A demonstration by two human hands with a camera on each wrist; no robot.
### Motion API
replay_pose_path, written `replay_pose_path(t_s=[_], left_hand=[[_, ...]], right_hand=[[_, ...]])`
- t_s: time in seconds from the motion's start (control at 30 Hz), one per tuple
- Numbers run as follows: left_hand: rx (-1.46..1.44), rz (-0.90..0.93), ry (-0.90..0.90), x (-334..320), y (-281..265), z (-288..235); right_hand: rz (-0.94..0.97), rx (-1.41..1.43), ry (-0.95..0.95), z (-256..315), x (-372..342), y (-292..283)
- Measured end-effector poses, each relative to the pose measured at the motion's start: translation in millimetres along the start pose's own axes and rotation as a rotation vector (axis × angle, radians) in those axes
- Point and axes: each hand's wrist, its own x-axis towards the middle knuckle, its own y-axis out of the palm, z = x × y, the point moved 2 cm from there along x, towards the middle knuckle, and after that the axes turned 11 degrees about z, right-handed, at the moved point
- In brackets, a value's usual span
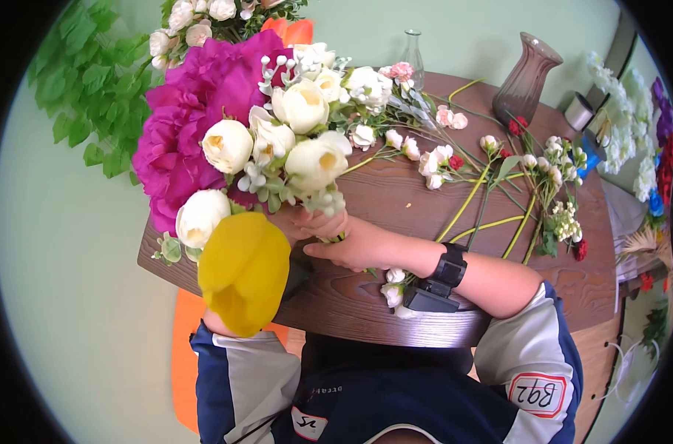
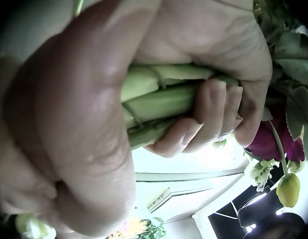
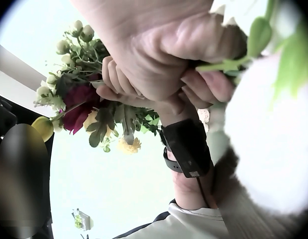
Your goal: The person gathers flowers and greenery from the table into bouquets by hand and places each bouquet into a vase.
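Here, the left hand and right hand clamp the bouquet, its blooms beyond the left fingers; the left wrist view bares green stems mostly hidden in the head view.

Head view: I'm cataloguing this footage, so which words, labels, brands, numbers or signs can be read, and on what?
"B92" (apparently), handwritten on the red-bordered white label on the grey-and-navy fabric sleeve.
Too small to read: pale lettering on the navy fabric shirt front.
Unclear handwriting: the smaller red-edged white label there.
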Motion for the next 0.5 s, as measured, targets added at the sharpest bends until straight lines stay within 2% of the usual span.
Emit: replay_pose_path(t_s=[0.07, 0.13, 0.17, 0.2, 0.23, 0.27, 0.3, 0.33, 0.4, 0.5], left_hand=[[-0.005, 0.023, 0.011, 2, 3, 1], [0.113, -0.195, 0.089, 5, 8, 2], [0.159, -0.145, 0.203, 10, 4, 8], [0.146, -0.141, 0.198, 12, 8, 18], [-0.21, -0.129, 0.348, 10, 16, 28], [-0.567, -0.116, 0.493, 9, 20, 34], [-0.575, -0.114, 0.489, 11, 18, 35], [-0.582, -0.104, 0.521, 12, 17, 36], [-0.596, -0.089, 0.59, 13, 16, 38], [-0.609, -0.066, 0.692, 13, 12, 39]], right_hand=[[-0.027, -0.007, 0.045, 8, -5, 1], [-0.062, -0.011, 0.094, 24, -15, 2], [-0.089, -0.051, 0.121, 31, -20, 2], [-0.116, -0.091, 0.149, 33, -23, 2], [-0.125, -0.083, 0.151, 19, -15, 1], [-0.113, -0.104, -0.039, -3, 0, -1], [-0.101, -0.128, -0.229, -14, 10, -1], [-0.107, -0.126, -0.225, -16, 12, 1], [-0.157, -0.209, -0.456, -15, 12, 3], [-0.18, -0.265, -0.477, -15, 15, 2]])
